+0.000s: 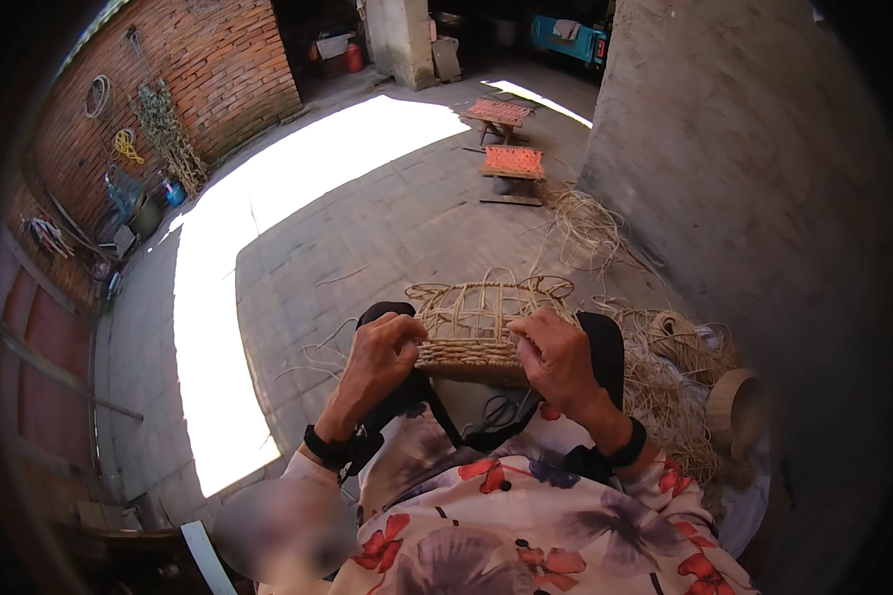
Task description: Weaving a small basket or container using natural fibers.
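A partly woven straw-coloured basket (468, 353) sits over my lap between my knees, with a tight braided band low on its side and open upright strands with loops above. My left hand (375, 355) is closed at the basket's left side, its fingertips curled against the weave. On the right side, my right hand (556, 359) is closed too, thumb and fingers pinched at the upright strands. Any single strand inside either grip is too small to make out. Below the basket, dark-handled scissors (498, 411) lie on my lap.
At right lie tangled loose strands (665, 407), a coil of cord (673, 333) and a round pale basket (734, 409) beside a grey wall (734, 178). Ahead stand two low stools with red woven seats (513, 161). More strands (587, 228) lie near the stools.
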The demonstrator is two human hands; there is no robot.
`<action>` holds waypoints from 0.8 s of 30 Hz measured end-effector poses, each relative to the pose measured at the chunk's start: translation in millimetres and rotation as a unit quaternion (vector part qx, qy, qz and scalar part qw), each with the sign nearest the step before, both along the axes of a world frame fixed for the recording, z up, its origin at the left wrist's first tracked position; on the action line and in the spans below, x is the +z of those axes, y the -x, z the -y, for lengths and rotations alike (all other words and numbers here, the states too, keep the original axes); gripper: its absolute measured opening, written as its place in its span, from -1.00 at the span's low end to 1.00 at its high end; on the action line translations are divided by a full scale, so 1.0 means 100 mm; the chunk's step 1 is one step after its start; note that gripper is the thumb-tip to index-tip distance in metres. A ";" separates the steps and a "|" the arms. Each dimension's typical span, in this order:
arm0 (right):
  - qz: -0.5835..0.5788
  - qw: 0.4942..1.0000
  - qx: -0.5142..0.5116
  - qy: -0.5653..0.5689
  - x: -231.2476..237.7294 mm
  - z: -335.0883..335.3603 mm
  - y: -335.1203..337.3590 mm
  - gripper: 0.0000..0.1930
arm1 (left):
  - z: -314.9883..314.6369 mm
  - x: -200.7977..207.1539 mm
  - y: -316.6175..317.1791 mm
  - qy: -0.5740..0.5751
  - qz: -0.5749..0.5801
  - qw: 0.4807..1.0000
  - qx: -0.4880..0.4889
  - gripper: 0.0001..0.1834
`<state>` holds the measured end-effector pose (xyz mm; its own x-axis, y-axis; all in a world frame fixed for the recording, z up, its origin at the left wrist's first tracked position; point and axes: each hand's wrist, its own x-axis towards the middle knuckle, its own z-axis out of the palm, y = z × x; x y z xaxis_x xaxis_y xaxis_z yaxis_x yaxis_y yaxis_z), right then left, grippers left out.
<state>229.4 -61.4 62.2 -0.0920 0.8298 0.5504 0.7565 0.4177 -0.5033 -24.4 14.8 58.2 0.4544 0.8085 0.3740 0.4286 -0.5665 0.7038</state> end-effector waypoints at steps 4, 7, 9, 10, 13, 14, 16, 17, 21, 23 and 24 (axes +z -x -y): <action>-0.027 0.996 0.081 -0.014 0.06 -0.21 0.29 -0.81 | 0.12 0.16 0.00 0.006 0.036 0.999 -0.007 -0.82; -0.068 0.988 0.137 0.015 -0.02 -0.26 0.45 -0.84 | 0.14 0.16 -0.04 -0.007 0.072 0.997 -0.010 -0.83; -0.077 0.989 0.126 0.016 -0.01 -0.23 0.42 -0.85 | 0.11 0.11 -0.08 0.015 0.084 0.996 -0.019 -0.79; -0.091 0.990 0.109 0.018 -0.01 -0.20 0.39 -0.87 | 0.10 0.09 -0.10 0.040 0.090 0.995 -0.033 -0.76; -0.060 0.998 0.025 0.008 0.06 -0.10 0.30 -0.88 | 0.12 0.14 -0.17 0.146 0.104 0.983 -0.044 -0.64; -0.030 0.999 0.006 -0.011 0.11 -0.08 0.27 -0.88 | 0.09 0.08 -0.19 0.146 0.109 0.982 -0.043 -0.64; 0.024 0.999 -0.012 -0.026 0.11 -0.06 0.25 -0.87 | 0.01 -0.08 -0.26 -0.029 0.072 0.995 -0.068 -0.51; 0.073 0.996 -0.032 -0.042 0.10 -0.06 0.25 -0.87 | -0.01 -0.10 -0.28 -0.029 0.074 0.995 -0.067 -0.51; 0.115 0.992 -0.036 -0.040 0.08 -0.08 0.29 -0.87 | -0.04 -0.03 -0.41 0.015 -0.015 0.997 -0.078 -0.41; 0.132 0.991 -0.033 -0.019 0.04 -0.15 0.32 -0.89 | -0.07 0.00 -0.43 0.028 -0.037 0.995 -0.083 -0.37; 0.131 0.991 -0.033 -0.019 0.02 -0.18 0.33 -0.89 | -0.09 0.00 -0.44 0.047 -0.018 0.994 -0.093 -0.37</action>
